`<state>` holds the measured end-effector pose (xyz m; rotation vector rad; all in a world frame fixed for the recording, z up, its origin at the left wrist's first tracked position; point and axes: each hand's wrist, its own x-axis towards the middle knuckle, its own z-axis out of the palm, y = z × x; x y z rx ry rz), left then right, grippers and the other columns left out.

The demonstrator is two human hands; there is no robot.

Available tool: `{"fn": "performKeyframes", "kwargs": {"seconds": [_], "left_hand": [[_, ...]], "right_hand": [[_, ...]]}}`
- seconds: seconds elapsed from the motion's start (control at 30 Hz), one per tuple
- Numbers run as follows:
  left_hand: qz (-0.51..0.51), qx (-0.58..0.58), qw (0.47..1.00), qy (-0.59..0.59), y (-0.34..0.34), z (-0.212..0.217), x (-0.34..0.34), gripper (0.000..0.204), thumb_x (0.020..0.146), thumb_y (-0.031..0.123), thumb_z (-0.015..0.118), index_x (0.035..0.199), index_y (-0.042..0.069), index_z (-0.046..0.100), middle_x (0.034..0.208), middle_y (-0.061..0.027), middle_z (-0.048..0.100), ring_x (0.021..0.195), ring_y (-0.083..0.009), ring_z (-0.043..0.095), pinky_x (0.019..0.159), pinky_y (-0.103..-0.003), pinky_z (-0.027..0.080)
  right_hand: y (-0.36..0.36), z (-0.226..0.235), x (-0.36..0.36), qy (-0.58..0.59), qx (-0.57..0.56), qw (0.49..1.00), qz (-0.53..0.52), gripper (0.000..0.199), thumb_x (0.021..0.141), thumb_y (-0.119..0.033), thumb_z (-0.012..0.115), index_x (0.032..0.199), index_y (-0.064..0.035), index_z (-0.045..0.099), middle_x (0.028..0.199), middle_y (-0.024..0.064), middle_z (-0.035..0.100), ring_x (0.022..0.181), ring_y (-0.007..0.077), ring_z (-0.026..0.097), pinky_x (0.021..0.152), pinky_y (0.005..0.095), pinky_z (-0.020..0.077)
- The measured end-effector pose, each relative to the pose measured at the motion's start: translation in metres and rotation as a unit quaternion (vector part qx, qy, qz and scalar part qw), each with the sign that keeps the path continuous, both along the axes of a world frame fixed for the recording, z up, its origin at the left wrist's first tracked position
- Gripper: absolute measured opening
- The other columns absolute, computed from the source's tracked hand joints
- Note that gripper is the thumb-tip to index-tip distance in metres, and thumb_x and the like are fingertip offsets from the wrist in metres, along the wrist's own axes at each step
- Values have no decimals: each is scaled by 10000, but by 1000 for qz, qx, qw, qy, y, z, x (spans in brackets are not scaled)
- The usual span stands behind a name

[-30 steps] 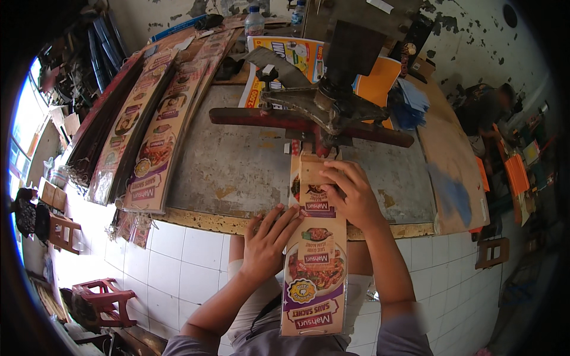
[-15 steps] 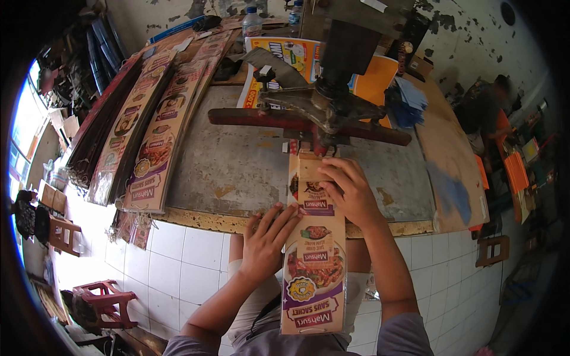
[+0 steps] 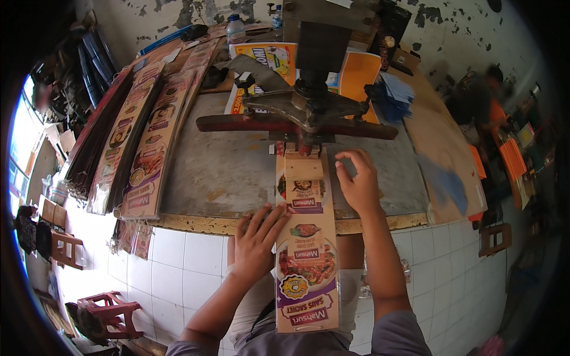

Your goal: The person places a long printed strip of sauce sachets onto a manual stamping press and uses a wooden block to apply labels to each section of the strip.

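Note:
A long printed card strip (image 3: 306, 228), tan and purple with food pictures, lies over the table's front edge and reaches toward me. Its far end goes in under a dark metal press (image 3: 312, 110) with a long reddish crossbar. On that end sits a flat tan block (image 3: 303, 168), just below the press head. My left hand (image 3: 259, 237) rests on the strip's left edge with its fingers stretched out. To the right of the strip and apart from it, my right hand (image 3: 359, 181) holds nothing, its fingers bent and thumb and forefinger apart.
Several stacks of similar printed strips (image 3: 151, 148) lie on the left of the grey worktop (image 3: 219, 160). Behind the press are coloured printed sheets (image 3: 359, 74) and a plastic bottle (image 3: 236, 28). A red stool (image 3: 110, 314) stands on the floor at left; another person (image 3: 475, 101) is at far right.
My right hand has let go of the block on the strip and moved off to the right. My left hand stays on the strip's edge. The whole view has shifted slightly.

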<state>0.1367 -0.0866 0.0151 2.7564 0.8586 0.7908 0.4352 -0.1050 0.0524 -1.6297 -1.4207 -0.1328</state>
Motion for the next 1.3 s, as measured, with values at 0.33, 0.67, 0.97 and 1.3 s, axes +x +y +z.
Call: {"fn": "performKeyframes", "kwargs": {"seconds": [0.33, 0.67, 0.97, 1.3], "left_hand": [[5, 14, 1000, 5, -1, -1, 1, 696, 841, 121, 761, 1515, 175, 593, 1631, 1, 550, 1501, -228, 496, 1208, -474, 309], [5, 16, 1000, 2, -1, 0, 4, 592, 892, 190, 747, 1471, 153, 628, 1607, -18, 580, 1481, -250, 522, 1203, -476, 318], [6, 16, 1000, 1, -1, 0, 3, 547, 908, 204, 732, 1444, 141, 642, 1594, -32, 594, 1476, -264, 531, 1206, -480, 322], [6, 9, 1000, 6, -2, -1, 1, 670, 877, 148, 742, 1528, 171, 587, 1631, -3, 552, 1502, -238, 498, 1212, -476, 312]], "right_hand": [[-2, -14, -1, -95, -85, 992, 17, 294, 909, -87, 759, 1198, -36, 750, 1271, 123, 648, 1173, 358, 620, 1029, 475, 521], [0, -18, 0, -116, -89, 989, 22, 309, 947, -68, 735, 1253, -24, 737, 1258, 140, 643, 1196, 376, 617, 1032, 496, 526], [4, -19, -3, -161, -68, 985, 10, 302, 930, -105, 719, 1214, -5, 746, 1217, 140, 641, 1139, 341, 622, 1013, 467, 528], [2, -16, -7, -170, -90, 981, 11, 323, 957, -125, 703, 1254, 1, 726, 1250, 145, 629, 1172, 341, 609, 1029, 462, 515]]}}
